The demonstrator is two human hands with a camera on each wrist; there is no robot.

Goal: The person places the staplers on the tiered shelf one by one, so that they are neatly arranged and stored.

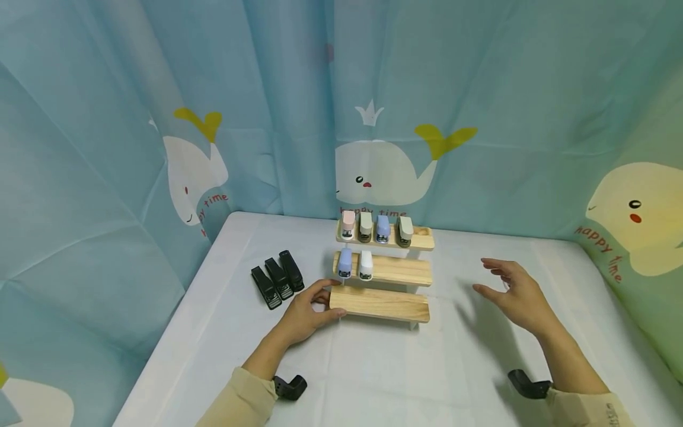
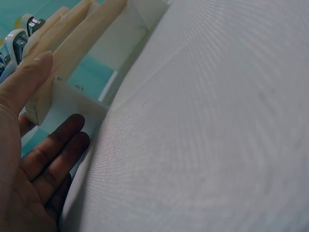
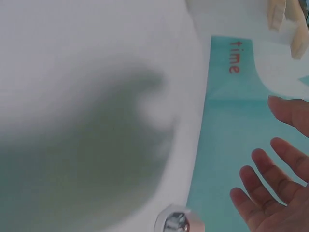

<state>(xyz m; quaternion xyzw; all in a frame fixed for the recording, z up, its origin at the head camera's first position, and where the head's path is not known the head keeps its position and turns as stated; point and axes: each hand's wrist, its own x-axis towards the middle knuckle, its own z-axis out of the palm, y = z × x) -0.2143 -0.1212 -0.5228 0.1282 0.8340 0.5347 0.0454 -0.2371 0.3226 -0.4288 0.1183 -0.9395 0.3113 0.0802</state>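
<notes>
A three-tier wooden display rack (image 1: pixel 392 303) stands on the table. My left hand (image 1: pixel 303 317) grips the left end of its lowest tier. In the left wrist view the thumb lies over the board's front edge, while other fingers extend beneath it. Several mini staplers, pink, pale green, blue (image 1: pixel 382 229) and grey-green, line the top tier. On the middle tier sit a blue stapler (image 1: pixel 345 263) and a white stapler (image 1: pixel 366 265). To the rack's right, my right hand (image 1: pixel 520 296) hovers above the table with relaxed, spread fingers, holding nothing.
Three black staplers (image 1: pixel 277 279) lie side by side left of the rack. A partly cut-off white and pink object (image 3: pixel 176 221) with metal shows low in the right wrist view. Whale-printed curtains (image 1: pixel 299 118) enclose the white table (image 1: pixel 384 379).
</notes>
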